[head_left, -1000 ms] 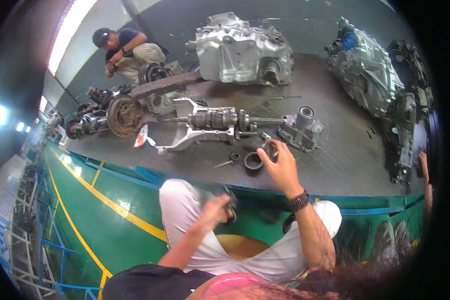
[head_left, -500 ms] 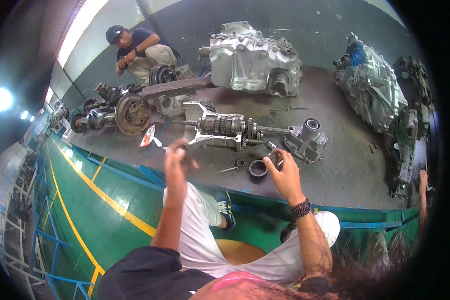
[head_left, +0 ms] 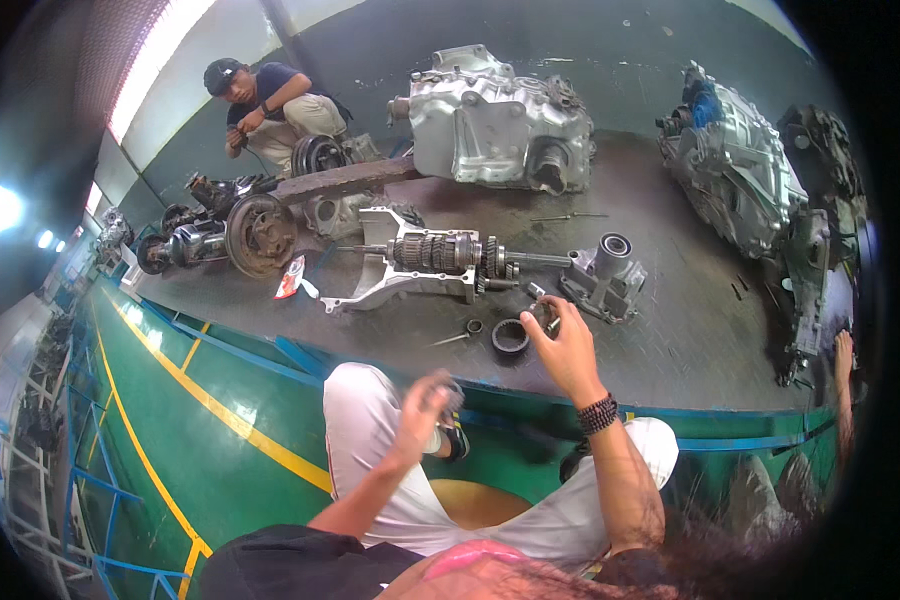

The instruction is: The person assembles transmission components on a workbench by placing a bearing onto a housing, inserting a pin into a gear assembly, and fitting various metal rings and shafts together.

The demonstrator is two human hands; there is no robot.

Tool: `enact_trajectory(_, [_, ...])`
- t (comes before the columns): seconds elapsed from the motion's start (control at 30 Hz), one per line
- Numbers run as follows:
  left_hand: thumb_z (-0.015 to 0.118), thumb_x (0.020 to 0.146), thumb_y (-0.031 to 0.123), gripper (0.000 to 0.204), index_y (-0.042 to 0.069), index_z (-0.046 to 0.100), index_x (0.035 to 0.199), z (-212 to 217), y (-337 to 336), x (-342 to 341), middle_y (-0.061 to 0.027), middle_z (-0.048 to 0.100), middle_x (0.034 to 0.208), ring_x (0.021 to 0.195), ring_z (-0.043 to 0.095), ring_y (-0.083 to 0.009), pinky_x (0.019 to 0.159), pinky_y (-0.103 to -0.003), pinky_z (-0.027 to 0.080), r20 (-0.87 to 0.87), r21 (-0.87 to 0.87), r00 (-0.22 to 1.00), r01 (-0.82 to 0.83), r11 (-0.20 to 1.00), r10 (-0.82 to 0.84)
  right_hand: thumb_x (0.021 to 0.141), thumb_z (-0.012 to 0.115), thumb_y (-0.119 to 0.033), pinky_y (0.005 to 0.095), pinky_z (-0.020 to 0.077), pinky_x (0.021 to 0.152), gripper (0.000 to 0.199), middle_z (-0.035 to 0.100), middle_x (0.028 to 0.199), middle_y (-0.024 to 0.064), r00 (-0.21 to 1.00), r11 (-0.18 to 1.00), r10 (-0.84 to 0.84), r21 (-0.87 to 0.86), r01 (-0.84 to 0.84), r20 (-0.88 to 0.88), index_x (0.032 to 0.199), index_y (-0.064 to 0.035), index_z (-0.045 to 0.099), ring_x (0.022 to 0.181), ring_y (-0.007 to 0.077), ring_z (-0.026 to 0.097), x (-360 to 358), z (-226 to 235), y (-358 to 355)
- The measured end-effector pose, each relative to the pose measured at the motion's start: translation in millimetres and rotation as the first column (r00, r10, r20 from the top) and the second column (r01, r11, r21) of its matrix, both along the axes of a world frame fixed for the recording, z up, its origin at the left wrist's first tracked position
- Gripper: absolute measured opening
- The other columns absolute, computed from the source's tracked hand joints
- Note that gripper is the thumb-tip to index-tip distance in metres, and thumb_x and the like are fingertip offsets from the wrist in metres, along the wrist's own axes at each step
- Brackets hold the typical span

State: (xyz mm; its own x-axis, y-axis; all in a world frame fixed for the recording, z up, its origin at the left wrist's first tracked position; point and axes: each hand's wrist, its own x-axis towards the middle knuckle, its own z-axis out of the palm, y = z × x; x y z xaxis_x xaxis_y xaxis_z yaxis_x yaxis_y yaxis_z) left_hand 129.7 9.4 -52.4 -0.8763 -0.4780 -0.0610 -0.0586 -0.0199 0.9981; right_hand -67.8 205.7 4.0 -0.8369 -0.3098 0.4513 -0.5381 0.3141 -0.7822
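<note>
Over my knees at the table's front edge, my left hand [head_left: 420, 420] has its fingers curled around a small grey metal part [head_left: 453, 396]; motion smears it and its kind is unclear. My right hand [head_left: 566, 348] is above the tabletop, thumb and fingers around a metal ring [head_left: 544, 314] that they partly hide. A dark toothed ring [head_left: 511, 338] lies just left of that hand. Beyond both hands, a shaft with a stack of gears [head_left: 440, 252] rests in an open silver housing [head_left: 370, 288]. A silver end housing [head_left: 610, 280] sits at the shaft's right end.
A large silver gearbox case [head_left: 505, 130] stands at the back of the metal table [head_left: 660, 350], another case [head_left: 735, 170] to the right. A rod with a ringed end [head_left: 460, 334] lies near the front edge. One person [head_left: 280, 105] crouches at the back left; another person's hand [head_left: 844, 350] shows far right.
My left hand has come down and right, from beside the open housing to over my knees, with the grey part in it. The right hand has barely moved.
</note>
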Motion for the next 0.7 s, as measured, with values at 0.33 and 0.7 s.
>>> enact_trajectory(0.33, [0.045, 0.107, 0.021, 0.046, 0.01, 0.047, 0.152, 120, -70, -42, -0.0024, 0.058, 0.135, 0.07, 0.054, -0.0108, 0.063, -0.025, 0.047, -0.667, 0.158, 0.442, -0.703, 0.694, 0.6, 0.094, 0.073, -0.044, 0.0422, 0.0532, 0.09, 0.05, 0.068, 0.114, 0.0164, 0.998, 1.0, 0.021, 0.006, -0.021, 0.058, 0.123, -0.0036, 0.065, 0.102, 0.0347, 0.068, 2, 4, -4])
enact_trajectory(0.7, [0.053, 0.1, 0.019, 0.035, 0.013, 0.067, 0.132, -73, 57, 46, 0.0023, 0.063, 0.092, 0.072, 0.054, -0.0095, 0.061, -0.024, 0.046, 0.353, 0.541, 0.936, -0.187, 0.82, -0.019, 0.095, 0.072, -0.044, 0.0431, 0.0524, 0.095, 0.055, 0.068, 0.124, 0.0196, 0.999, 1.0, 0.006, 0.022, -0.007, 0.045, 0.132, -0.004, 0.061, 0.112, 0.036, 0.067, -7, 4, -1])
